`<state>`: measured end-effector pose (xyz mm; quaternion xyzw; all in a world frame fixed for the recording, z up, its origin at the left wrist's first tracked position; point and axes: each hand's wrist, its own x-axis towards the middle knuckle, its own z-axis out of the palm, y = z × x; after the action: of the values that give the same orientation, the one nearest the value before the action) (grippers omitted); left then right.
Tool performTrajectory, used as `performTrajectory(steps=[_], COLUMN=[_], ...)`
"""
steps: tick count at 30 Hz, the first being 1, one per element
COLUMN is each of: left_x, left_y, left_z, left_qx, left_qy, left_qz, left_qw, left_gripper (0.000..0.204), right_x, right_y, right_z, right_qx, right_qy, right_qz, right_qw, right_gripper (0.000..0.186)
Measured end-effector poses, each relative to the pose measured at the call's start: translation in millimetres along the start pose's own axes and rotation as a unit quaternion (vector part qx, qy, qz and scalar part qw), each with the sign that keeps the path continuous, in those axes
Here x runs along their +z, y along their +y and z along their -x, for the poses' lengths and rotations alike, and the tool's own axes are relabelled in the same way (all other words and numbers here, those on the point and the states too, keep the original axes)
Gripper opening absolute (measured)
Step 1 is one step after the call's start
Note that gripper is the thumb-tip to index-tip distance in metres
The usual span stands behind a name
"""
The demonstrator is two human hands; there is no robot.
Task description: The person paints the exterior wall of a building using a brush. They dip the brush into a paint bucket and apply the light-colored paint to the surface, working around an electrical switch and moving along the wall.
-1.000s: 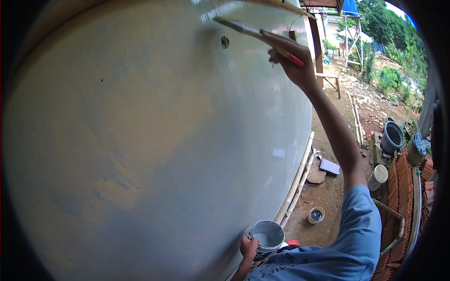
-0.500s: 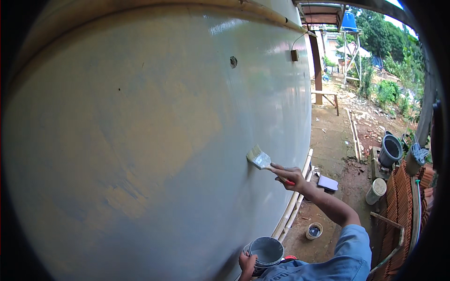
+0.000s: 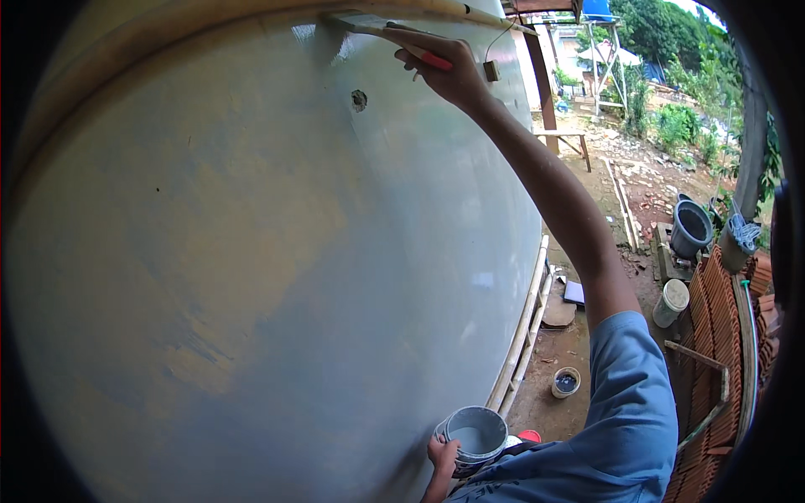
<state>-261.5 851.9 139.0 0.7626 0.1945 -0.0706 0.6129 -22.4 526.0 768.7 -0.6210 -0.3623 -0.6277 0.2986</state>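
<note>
My right hand (image 3: 449, 71) is raised high and grips a flat paintbrush (image 3: 369, 25) with a red handle, its bristles pressed on the top of a pale grey-green painted wall (image 3: 251, 251). The arm stretches up from a blue sleeve (image 3: 629, 402). Low down, my left hand (image 3: 442, 457) holds a small grey paint bucket (image 3: 476, 432) by its rim, close to the wall's base. A small dark hole (image 3: 359, 101) marks the wall just below the brush.
Bamboo poles (image 3: 524, 327) lie along the wall's foot. A small paint can (image 3: 566, 382) sits on the dirt ground. To the right stand a grey bucket (image 3: 692, 228), a white tub (image 3: 671, 302) and stacked red roof tiles (image 3: 721, 335). A wooden bench (image 3: 566, 138) is farther back.
My right hand swung from mid-wall height back up to the top of the wall with the brush. The left hand and bucket stayed low by the wall.
</note>
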Motion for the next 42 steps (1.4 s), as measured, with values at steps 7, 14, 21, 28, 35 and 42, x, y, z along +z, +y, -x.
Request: performTrajectory(steps=[7, 14, 21, 28, 35, 42], left_x=[-8, -7, -9, -6, -13, -12], left_y=[-16, -18, 8, -18, -12, -9], left_z=[3, 3, 12, 4, 19, 24], left_qx=[-0.010, -0.044, -0.036, -0.016, -0.026, -0.023], left_qy=[0.035, 0.023, 0.010, 0.021, 0.039, 0.035], left_qz=[0.047, 0.012, -0.007, -0.017, -0.002, -0.016], left_qw=[0.998, 0.999, 0.999, 0.999, 0.999, 0.999], left_gripper=[0.041, 0.034, 0.034, 0.031, 0.032, 0.033], right_x=[3, -69, -88, -29, -27, -35], right_y=[-4, -100, -77, -79, -84, -68], right_z=[177, 443, 402, 178, -21, -80], right_qx=[0.057, 0.344, 0.414, 0.185, 0.142, 0.078], right_qy=[-0.074, -0.383, -0.442, -0.477, -0.435, -0.156], right_qz=[-0.038, -0.062, -0.068, -0.160, -0.145, -0.175], right_qw=[0.995, 0.855, 0.793, 0.844, 0.877, 0.969], right_gripper=[0.046, 0.043, 0.022, 0.027, 0.024, 0.022])
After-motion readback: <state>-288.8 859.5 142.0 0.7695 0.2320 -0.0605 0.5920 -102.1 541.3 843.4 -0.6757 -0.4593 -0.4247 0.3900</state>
